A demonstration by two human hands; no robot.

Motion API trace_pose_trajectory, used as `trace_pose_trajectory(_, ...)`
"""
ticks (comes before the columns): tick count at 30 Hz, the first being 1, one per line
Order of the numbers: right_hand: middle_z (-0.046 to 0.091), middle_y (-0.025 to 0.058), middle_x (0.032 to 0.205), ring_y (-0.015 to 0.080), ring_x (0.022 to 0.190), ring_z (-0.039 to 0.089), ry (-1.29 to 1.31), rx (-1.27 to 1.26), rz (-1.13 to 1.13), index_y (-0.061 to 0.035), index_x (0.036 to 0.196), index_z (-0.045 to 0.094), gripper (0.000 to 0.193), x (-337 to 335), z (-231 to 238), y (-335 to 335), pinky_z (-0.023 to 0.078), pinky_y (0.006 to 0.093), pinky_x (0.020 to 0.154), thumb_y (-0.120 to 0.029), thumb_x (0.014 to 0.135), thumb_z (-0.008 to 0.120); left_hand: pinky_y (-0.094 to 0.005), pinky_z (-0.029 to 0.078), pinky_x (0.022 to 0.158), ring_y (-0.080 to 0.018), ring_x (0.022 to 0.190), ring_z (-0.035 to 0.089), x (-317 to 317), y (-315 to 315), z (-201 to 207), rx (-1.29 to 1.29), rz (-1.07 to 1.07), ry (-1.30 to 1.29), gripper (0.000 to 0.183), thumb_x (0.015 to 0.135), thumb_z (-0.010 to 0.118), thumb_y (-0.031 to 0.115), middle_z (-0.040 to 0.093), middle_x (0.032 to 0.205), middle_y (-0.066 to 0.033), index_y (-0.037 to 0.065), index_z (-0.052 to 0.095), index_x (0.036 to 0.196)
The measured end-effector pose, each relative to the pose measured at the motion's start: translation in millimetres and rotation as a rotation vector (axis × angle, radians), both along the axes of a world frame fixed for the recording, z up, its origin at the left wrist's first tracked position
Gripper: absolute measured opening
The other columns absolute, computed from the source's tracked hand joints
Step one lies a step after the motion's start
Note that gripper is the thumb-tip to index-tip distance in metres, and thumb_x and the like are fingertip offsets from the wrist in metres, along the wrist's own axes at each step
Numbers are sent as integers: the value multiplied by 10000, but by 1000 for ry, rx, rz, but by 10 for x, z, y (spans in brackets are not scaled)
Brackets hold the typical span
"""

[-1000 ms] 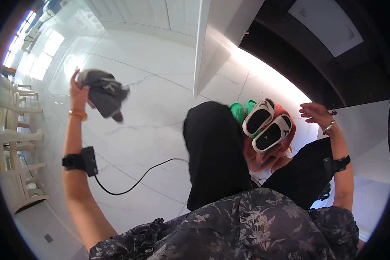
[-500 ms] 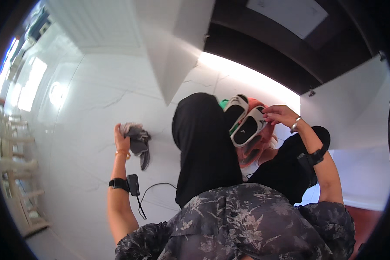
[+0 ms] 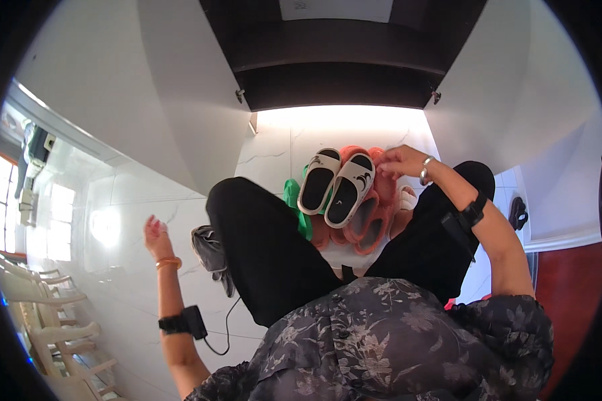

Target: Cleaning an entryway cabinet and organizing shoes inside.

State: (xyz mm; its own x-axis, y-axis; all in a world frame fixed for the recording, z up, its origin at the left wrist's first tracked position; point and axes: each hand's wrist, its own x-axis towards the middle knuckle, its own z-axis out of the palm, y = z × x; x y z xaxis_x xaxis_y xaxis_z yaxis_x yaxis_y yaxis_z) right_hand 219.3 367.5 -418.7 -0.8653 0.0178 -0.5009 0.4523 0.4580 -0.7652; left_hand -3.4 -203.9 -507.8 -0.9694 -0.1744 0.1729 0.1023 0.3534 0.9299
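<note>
White slippers with black footbeds are being seen in the head view, lying on top of a jumbled pile between the legs of the black trousers. They're being propped up by coral slippers, and green slippers are being partly covered at the pile's left side.

About the hands: the right hand is being held at the pile's upper right, fingers bent, right by the coral ones. Whether anything's actually being gripped or touched there, can't tell. The left hand is being held out well to the left, above the tiled floor, fingers loosely curled and nothing being grasped.

Grey footwear is being partly hidden by the left knee, on the floor between that leg and the left hand.

Up top, a dark cabinet is being flanked by open white doors, and the floor just below is being lit super bright. Off right, dark footwear is being shown on the floor, while pale chairs are being bent by the lens at the left edge.
</note>
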Motion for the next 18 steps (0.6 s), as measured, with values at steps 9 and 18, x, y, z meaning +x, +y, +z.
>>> trace_pose_trajectory(9,634,86,888,144,788,607,171,100,124,-22,1063,589,301,-287,-599,-52,501,269,668,-205,830,537,-291,399,847,-166,941,533,1035,2602,2289,176,-687,-2,304,837,551,159,567,1021,-81,21,534,1107)
trace_pose_trajectory(18,607,86,1013,187,861,615,-254,-244,-202,-40,1243,409,486,-151,-1397,-943,519,352,668,-204,819,579,-309,455,544,-175,714,539,628,3930,-870,-18,-500,-1123,374,807,589,385,564,907,-78,72,556,1009)
